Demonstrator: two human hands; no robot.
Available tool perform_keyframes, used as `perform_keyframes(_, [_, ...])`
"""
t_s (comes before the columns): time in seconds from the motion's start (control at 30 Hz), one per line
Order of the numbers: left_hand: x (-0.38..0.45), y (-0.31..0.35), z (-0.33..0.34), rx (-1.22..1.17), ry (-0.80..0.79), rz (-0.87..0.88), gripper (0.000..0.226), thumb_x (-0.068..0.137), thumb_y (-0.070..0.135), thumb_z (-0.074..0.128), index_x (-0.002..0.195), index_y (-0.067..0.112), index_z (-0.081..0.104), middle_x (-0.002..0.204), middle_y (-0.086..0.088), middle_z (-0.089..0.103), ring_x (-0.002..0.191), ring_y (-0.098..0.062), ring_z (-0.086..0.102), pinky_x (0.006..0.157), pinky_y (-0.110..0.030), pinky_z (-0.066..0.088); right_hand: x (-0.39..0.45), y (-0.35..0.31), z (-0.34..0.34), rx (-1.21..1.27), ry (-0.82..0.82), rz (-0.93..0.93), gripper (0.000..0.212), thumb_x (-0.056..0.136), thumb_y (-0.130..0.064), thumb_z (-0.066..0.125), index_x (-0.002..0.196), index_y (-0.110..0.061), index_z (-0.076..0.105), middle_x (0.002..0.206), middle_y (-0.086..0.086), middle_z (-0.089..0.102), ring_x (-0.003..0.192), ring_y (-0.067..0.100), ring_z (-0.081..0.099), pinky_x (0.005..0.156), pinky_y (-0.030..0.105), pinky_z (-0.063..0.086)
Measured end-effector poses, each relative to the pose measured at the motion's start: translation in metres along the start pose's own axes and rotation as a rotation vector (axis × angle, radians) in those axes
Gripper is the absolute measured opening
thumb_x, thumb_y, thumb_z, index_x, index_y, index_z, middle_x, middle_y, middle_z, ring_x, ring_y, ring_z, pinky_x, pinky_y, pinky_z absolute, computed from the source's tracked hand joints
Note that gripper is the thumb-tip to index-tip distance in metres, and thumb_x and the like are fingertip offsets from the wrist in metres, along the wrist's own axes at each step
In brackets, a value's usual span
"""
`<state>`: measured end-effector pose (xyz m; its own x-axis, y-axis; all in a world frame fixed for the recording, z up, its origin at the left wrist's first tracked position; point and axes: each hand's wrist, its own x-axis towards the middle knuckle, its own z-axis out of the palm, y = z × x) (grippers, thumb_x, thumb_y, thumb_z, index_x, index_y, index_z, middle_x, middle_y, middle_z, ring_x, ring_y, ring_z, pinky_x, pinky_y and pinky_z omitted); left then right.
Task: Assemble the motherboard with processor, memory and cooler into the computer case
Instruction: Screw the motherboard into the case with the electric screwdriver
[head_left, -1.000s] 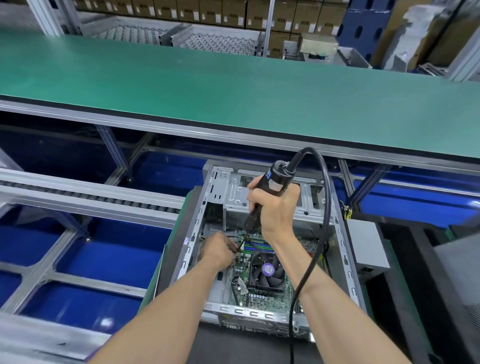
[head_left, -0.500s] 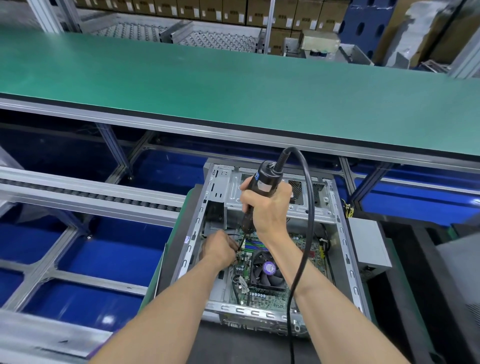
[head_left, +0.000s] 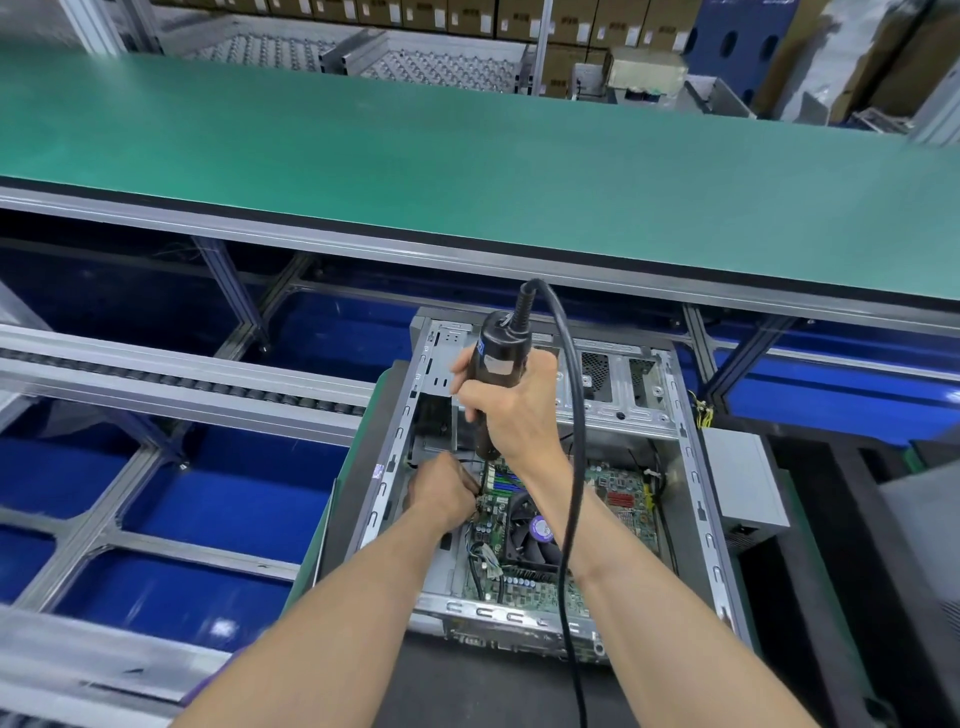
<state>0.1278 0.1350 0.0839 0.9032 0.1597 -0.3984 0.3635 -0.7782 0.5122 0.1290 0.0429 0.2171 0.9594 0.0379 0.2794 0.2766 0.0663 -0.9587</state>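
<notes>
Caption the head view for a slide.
Right hand grips a black corded electric screwdriver over the green motherboard in an open grey metal computer case; left hand steadies below.

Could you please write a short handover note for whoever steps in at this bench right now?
Right hand: grips the black corded electric screwdriver upright, its tip down at the far-left corner of the motherboard.
Left hand: fingers curled at the bit's tip by the board's edge; what it pinches is hidden.
Computer case: open, lying on its side, with the board inside; the cooler sits on the board, and memory sticks show behind the screwdriver.
Done: board, cooler and memory are in the case.
Left: likely finishing this corner screw, then checking the other mounting points, which I cannot see clearly.
</notes>
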Motion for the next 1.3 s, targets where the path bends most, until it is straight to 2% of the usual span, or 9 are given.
perform_keyframes(0.13, [-0.001,-0.001,-0.001,-0.012,-0.021,-0.002,0.024,0.086,0.002,0.061,0.08,0.024,0.069,0.104,0.001,0.073,0.099,-0.019,0.067,0.09,-0.033,0.057,0.002,0.001,-0.002,-0.018,-0.041,0.012,0.021,0.058,0.005,0.059,0.072,-0.006,0.069,0.065,0.006,0.068,0.054,0.019,0.058,0.048,0.027,0.046])
perform_keyframes(0.23, [-0.002,-0.003,-0.001,-0.009,-0.023,0.016,0.03,0.086,-0.001,0.06,0.092,0.021,0.079,0.109,0.002,0.074,0.099,-0.019,0.067,0.091,-0.032,0.057,0.006,0.002,-0.01,0.01,-0.041,-0.015,0.016,0.054,0.006,0.056,0.064,-0.002,0.065,0.065,0.016,0.066,0.057,0.018,0.059,0.05,0.022,0.046])
perform_keyframes(0.33, [-0.002,-0.003,0.0,-0.024,-0.023,0.011,0.031,0.086,-0.003,0.059,0.092,0.021,0.079,0.111,0.002,0.073,0.099,-0.018,0.067,0.092,-0.031,0.056,0.008,0.004,-0.018,-0.009,-0.014,-0.023,0.026,0.05,0.004,0.055,0.055,-0.019,0.065,0.067,0.015,0.069,0.062,0.028,0.058,0.054,0.026,0.046])
perform_keyframes(0.47, [-0.001,-0.003,0.001,-0.038,-0.02,0.008,0.03,0.086,-0.003,0.06,0.089,0.021,0.078,0.11,0.003,0.073,0.099,-0.016,0.066,0.093,-0.032,0.055,0.008,0.006,-0.023,-0.039,-0.013,-0.016,0.024,0.048,0.004,0.055,0.061,-0.01,0.07,0.071,0.019,0.069,0.055,0.014,0.05,0.051,0.024,0.04])
perform_keyframes(0.6, [0.0,-0.004,0.001,-0.02,-0.031,0.018,0.031,0.086,-0.002,0.059,0.091,0.02,0.079,0.112,0.002,0.073,0.1,-0.018,0.067,0.092,-0.033,0.056,0.008,0.004,-0.02,-0.014,-0.028,-0.001,0.015,0.05,0.008,0.054,0.059,0.0,0.064,0.069,0.02,0.067,0.06,0.014,0.056,0.052,0.023,0.044])
perform_keyframes(0.8, [0.003,-0.004,0.001,-0.008,-0.038,0.026,0.03,0.085,-0.003,0.06,0.09,0.019,0.079,0.112,0.002,0.073,0.099,-0.017,0.067,0.09,-0.031,0.057,0.006,0.001,-0.012,-0.022,-0.077,0.005,0.018,0.054,0.007,0.055,0.056,-0.008,0.063,0.066,0.03,0.06,0.06,0.027,0.053,0.053,0.026,0.046])
perform_keyframes(1.0, [0.003,-0.005,0.001,-0.004,-0.042,0.025,0.026,0.084,-0.001,0.063,0.086,0.02,0.078,0.11,0.003,0.073,0.097,-0.017,0.067,0.088,-0.03,0.057,0.005,0.005,-0.008,-0.042,-0.084,0.007,0.013,0.058,0.003,0.057,0.06,-0.007,0.065,0.067,0.01,0.066,0.057,0.032,0.053,0.051,0.026,0.046])
perform_keyframes(1.2, [0.0,-0.002,-0.002,-0.006,-0.057,0.0,0.027,0.085,-0.001,0.06,0.091,0.018,0.078,0.11,0.003,0.071,0.099,-0.017,0.066,0.088,-0.031,0.057,0.006,0.005,-0.011,-0.038,-0.064,0.018,0.018,0.057,0.004,0.057,0.059,-0.012,0.065,0.067,0.028,0.06,0.058,0.028,0.052,0.052,0.025,0.046])
perform_keyframes(1.3, [-0.002,0.001,-0.005,-0.009,-0.055,-0.03,0.022,0.086,0.001,0.062,0.092,0.016,0.076,0.103,0.001,0.071,0.095,-0.019,0.067,0.084,-0.032,0.057,0.005,0.002,-0.01,-0.08,-0.091,0.009,0.017,0.057,0.005,0.057,0.066,-0.003,0.069,0.061,0.01,0.064,0.048,0.017,0.05,0.049,0.021,0.044])
